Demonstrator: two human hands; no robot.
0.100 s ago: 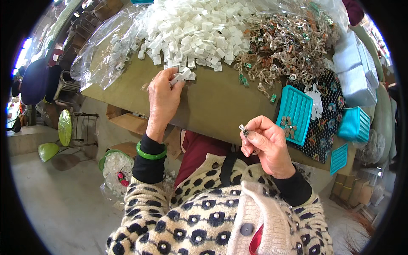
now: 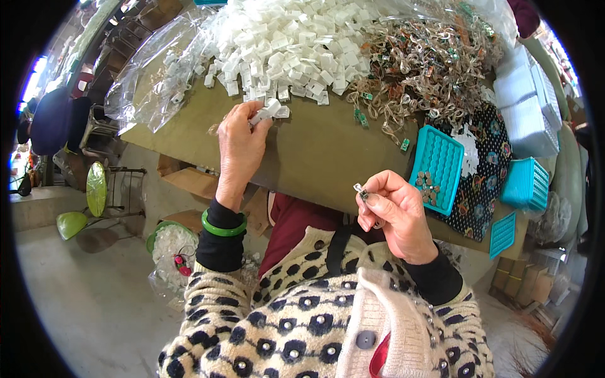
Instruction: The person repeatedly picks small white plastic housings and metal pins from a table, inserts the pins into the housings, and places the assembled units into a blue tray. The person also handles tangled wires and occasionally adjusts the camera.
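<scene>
At the near edge of a large heap of small white plastic pieces (image 2: 296, 44), my left hand (image 2: 241, 142) pinches a white plastic piece (image 2: 270, 111) between thumb and fingers. Another white piece lies right beside it. My right hand (image 2: 398, 211) is raised in front of my body, near the table edge. Its thumb and fingertips close on a small circuit board with wire (image 2: 361, 191), partly hidden by the fingers. To the right of the white heap lies a tangled pile of wired circuit boards (image 2: 435, 69).
A turquoise tray (image 2: 439, 151) with several small round metal pieces (image 2: 428, 188) lies right of my right hand. More turquoise trays (image 2: 526, 183) and stacked white trays (image 2: 523, 94) stand farther right. A clear plastic bag (image 2: 148, 91) lies at the table's left. A tub (image 2: 173, 242) stands below.
My left hand has shifted very slightly left with the white plastic piece. My right hand stays nearly still.
</scene>
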